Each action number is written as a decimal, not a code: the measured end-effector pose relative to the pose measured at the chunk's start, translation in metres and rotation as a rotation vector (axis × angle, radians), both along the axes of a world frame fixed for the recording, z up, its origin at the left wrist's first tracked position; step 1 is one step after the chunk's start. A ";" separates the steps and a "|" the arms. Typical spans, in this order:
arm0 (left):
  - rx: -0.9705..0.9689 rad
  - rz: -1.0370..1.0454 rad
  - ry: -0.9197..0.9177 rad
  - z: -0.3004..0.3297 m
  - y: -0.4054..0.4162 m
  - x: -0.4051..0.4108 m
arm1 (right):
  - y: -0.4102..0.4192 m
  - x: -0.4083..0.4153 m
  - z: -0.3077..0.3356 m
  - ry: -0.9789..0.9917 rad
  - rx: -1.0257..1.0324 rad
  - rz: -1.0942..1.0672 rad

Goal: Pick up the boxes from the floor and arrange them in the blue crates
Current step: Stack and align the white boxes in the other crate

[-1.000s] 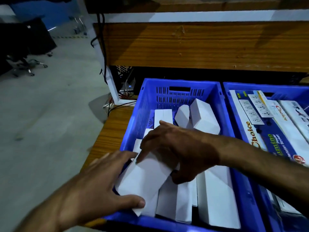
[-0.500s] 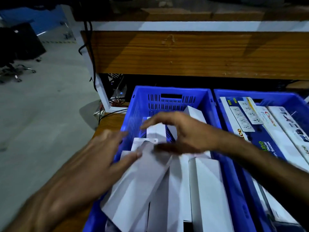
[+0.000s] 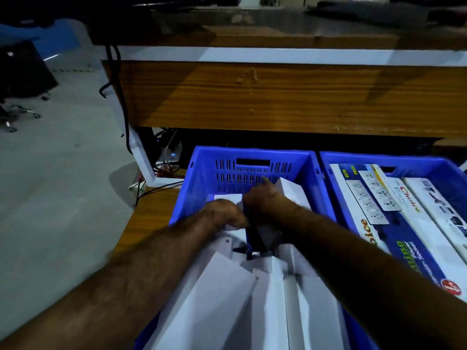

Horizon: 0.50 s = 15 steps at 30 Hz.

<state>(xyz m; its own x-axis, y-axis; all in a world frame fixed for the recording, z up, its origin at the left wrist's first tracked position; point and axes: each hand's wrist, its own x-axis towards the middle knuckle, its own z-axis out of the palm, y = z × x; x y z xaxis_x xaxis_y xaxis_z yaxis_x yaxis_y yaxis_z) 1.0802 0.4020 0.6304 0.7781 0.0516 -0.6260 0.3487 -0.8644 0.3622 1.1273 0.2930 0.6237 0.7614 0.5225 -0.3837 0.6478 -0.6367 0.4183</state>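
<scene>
Several white boxes (image 3: 222,294) lie jumbled and tilted at the near end of the left blue crate (image 3: 252,157), closest to you. Both your forearms reach over them into the crate's middle. Your left hand (image 3: 225,210) has its fingers curled down among the boxes, though what its grip closes on is hidden. Your right hand (image 3: 262,198) sits just beside it, almost touching, one finger pointing toward the slotted far wall; whether it holds anything cannot be told. Beside that crate, the right blue crate (image 3: 379,157) holds long printed boxes (image 3: 374,198) laid side by side. Both crates rest on a wooden surface (image 3: 151,205). Beyond stands a wooden panel (image 3: 278,97), with grey floor (image 3: 50,185) to the left.
</scene>
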 end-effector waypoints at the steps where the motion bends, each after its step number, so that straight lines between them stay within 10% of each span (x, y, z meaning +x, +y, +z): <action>1: 0.004 0.032 0.021 -0.006 0.000 0.000 | 0.000 0.000 -0.003 -0.037 -0.034 0.003; 15: 0.294 -0.138 -0.138 -0.043 0.002 0.033 | -0.006 0.003 0.001 -0.151 -0.035 -0.112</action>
<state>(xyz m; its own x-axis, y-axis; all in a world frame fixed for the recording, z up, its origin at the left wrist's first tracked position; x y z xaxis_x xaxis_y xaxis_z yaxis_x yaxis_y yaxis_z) 1.1136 0.4041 0.5878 0.8664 0.1030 -0.4887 0.1868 -0.9743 0.1258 1.1305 0.2868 0.6249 0.8643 0.4195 -0.2773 0.5019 -0.6845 0.5287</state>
